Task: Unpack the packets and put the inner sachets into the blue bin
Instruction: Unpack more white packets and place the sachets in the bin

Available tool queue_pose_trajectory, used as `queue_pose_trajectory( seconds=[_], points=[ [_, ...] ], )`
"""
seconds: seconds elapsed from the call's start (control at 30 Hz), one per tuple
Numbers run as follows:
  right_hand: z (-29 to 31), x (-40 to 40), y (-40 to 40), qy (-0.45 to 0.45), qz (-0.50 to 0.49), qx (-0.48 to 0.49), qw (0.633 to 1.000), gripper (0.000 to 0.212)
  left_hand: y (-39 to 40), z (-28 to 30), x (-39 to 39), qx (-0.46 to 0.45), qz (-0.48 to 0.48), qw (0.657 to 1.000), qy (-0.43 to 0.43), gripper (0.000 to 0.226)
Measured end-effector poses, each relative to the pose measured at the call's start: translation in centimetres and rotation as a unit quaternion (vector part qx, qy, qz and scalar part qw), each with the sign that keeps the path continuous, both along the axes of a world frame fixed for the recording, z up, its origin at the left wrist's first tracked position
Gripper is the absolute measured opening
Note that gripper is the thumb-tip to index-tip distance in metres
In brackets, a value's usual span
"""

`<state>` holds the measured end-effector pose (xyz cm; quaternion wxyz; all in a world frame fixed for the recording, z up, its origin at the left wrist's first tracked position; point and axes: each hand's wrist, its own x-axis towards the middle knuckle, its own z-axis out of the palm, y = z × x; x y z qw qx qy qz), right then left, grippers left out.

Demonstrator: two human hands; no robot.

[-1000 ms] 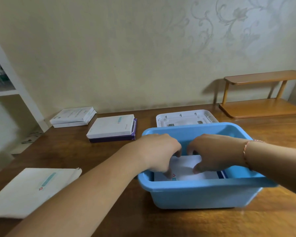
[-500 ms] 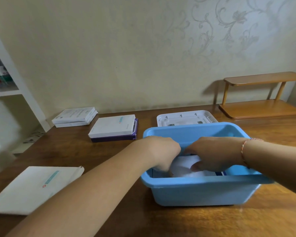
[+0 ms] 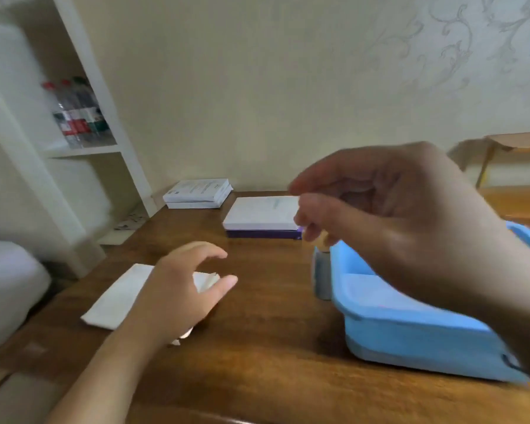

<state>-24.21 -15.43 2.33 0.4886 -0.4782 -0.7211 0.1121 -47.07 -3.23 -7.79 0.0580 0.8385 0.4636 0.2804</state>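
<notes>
The blue bin (image 3: 404,338) stands at the right on the wooden table, with a white sachet (image 3: 377,293) lying inside it. My right hand (image 3: 404,215) hovers in the air above the bin's left end, fingers loosely curled and holding nothing. My left hand (image 3: 178,295) hangs over a flat white packet (image 3: 117,298) on the table's left side, thumb and fingers spread apart, empty. A stack of white packets on a purple box (image 3: 262,215) sits behind, and another white stack (image 3: 196,194) lies further left by the wall.
A white shelf unit (image 3: 86,117) with bottles (image 3: 77,114) stands at the left. A wooden rack (image 3: 517,179) is at the back right. The table's left edge drops off beside a white cushion (image 3: 10,286).
Both hands have come out of the bin. The left hand moved left over the flat packet, the right hand rose above the bin. The view has swung left.
</notes>
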Motion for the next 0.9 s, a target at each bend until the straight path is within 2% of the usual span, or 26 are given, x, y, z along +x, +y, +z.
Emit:
queue_pose_trajectory(
  seconds=[0.07, 0.13, 0.2, 0.3, 0.43, 0.53, 0.6, 0.7, 0.8, 0.9],
  points=[
    [-2.2, -3.7, -0.1, -0.023, 0.026, -0.005, 0.999, 0.007, -0.2, -2.5, -2.8, -0.027, 0.076, 0.995, 0.062, 0.057],
    [-4.8, -7.1, 0.7, -0.102, 0.034, -0.083, 0.991, 0.013, -0.5, -4.8, -5.1, -0.045, 0.091, 0.988, 0.116, 0.073],
    [-7.8, -9.5, 2.7, -0.198, 0.025, -0.186, 0.962, 0.017, -0.6, -6.3, -6.5, -0.045, 0.089, 0.988, 0.121, 0.075],
    [-12.4, -11.1, 5.8, -0.234, -0.001, -0.272, 0.934, 0.016, -0.7, -7.1, -7.2, 0.006, 0.116, 0.986, 0.117, 0.051],
    [-15.4, -11.6, 8.0, -0.229, -0.024, -0.300, 0.926, 0.016, -0.9, -7.8, -7.6, 0.086, 0.128, 0.987, 0.050, 0.018],
    [-16.0, -12.3, 9.2, -0.148, -0.025, -0.288, 0.946, 0.013, -0.9, -8.0, -7.8, 0.069, 0.194, 0.976, -0.063, 0.004],
    [-16.0, -13.3, 9.9, -0.025, -0.019, -0.286, 0.958, 0.009, -0.9, -8.0, -7.9, 0.046, 0.218, 0.967, -0.124, 0.005],
    [-15.7, -14.9, 10.6, 0.151, 0.004, -0.331, 0.932, 0.012, -1.5, -7.7, -8.0, 0.022, 0.209, 0.962, -0.175, 0.004],
    [-15.5, -16.0, 11.1, 0.191, 0.009, -0.393, 0.900, 0.017, -1.9, -7.4, -8.2, 0.018, 0.196, 0.962, -0.190, 0.005],
    [-15.6, -16.6, 11.4, 0.184, -0.008, -0.420, 0.889, 0.021, -2.1, -7.1, -8.4, 0.019, 0.191, 0.960, -0.204, 0.026]
  ],
)
